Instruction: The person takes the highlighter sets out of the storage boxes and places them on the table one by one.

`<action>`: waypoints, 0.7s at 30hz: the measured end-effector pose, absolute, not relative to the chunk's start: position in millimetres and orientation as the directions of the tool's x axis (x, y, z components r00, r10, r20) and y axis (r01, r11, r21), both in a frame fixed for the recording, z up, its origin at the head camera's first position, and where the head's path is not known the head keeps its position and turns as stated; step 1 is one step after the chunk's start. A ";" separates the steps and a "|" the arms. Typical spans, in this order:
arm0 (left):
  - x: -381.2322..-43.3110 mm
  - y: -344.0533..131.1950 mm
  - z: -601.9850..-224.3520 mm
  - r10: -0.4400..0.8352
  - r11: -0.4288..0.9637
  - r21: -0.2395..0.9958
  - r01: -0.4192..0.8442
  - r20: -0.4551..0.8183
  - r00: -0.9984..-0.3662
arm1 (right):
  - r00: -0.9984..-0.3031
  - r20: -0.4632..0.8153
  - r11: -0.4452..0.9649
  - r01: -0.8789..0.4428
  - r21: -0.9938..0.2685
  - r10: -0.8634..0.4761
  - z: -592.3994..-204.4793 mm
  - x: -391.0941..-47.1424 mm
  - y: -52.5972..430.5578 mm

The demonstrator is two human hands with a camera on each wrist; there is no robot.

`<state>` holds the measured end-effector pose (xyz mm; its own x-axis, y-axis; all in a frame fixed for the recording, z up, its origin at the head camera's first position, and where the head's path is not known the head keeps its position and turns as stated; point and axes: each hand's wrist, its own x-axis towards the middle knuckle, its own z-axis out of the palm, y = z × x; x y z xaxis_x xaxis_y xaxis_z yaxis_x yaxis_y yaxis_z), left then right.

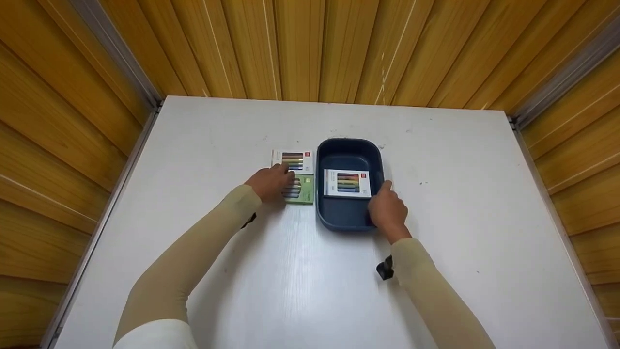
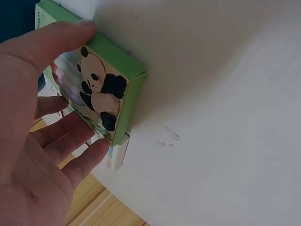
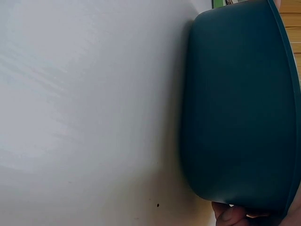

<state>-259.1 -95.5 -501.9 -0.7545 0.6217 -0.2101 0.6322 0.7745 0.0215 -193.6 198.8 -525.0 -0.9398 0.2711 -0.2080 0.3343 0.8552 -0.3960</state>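
Probably a booth: wood-look panels (image 1: pixel 298 48), metal posts (image 1: pixel 116 46), white table (image 1: pixel 232 131).

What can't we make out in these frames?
- Head view: left part of the green box, covered by the left grip.
- Head view: floor of the blue bin under the white box inside, covered by that box.
- Head view: that box's fine print, too small.
- Right wrist view: most of the right grip, beyond the frame edge.

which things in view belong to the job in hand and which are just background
Likely part of the job:
green box, held by the left fingers
blue tray, right fingers gripping its edge
white box inside the tray
white box left of the tray

Just background:
white table
wood-look wall panels
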 end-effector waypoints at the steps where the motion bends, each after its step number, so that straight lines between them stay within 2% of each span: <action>1: -259.1 -95.2 -501.5 0.623 0.774 0.022 0.633 -0.208 -0.754 | -0.939 -0.211 0.854 0.336 -0.398 0.271 -524.9 -193.7 198.9; 21: -259.9 -91.1 -512.3 0.619 0.780 0.004 0.626 -0.156 -0.770 | -0.931 -0.242 0.835 0.354 -0.421 0.273 -524.4 -194.6 198.9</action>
